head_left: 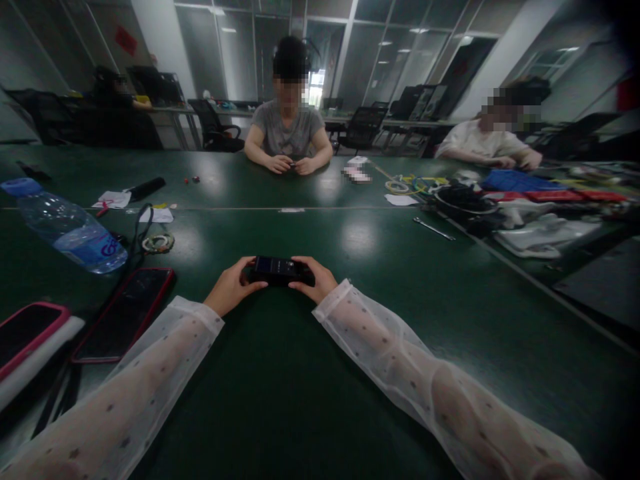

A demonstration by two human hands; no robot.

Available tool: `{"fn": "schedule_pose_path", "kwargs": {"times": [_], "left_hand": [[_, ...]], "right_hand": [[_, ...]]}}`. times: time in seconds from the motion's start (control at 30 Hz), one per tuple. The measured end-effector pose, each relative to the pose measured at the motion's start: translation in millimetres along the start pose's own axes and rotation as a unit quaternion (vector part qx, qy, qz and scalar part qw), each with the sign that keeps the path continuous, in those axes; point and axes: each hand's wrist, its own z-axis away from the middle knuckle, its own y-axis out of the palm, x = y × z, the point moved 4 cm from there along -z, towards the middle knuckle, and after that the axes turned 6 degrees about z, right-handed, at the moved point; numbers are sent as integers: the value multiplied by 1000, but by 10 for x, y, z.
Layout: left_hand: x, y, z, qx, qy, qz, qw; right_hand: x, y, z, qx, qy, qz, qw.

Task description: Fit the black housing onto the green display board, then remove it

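Between my two hands is a small black rectangular device (277,267) with pale markings and what looks like a dark screen on its upper face. My left hand (234,285) grips its left end, thumb in front and fingers behind. Around the right end, my right hand (316,280) is closed in the same way. The device is at the dark green table (280,387); whether it rests on the surface I cannot tell. Sheer white dotted sleeves cover both my forearms.
Left of my arm lie a red-edged phone (125,313), a pink-cased phone (30,333), a tilted water bottle (70,230) and a bracelet (158,243). A wrench (434,229) and piled cables (463,200) are at right. A person (289,127) sits opposite, another (493,133) at far right.
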Motion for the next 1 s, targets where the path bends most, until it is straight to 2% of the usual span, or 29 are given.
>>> {"fn": "schedule_pose_path", "kwargs": {"times": [0.37, 0.63, 0.87, 1.0], "left_hand": [[-4, 13, 10, -6, -2, 14, 1000], [5, 8, -2, -8, -18, 21, 1000], [7, -2, -1, -2, -25, 33, 999], [-4, -1, 7, 2, -21, 50, 999]], "right_hand": [[-29, 20, 5, 9, 22, -6, 1000], [-72, 7, 23, -40, 23, -45, 998], [45, -120, 52, -128, -4, -75, 989], [31, -208, 71, -228, 20, -65, 971]]}}
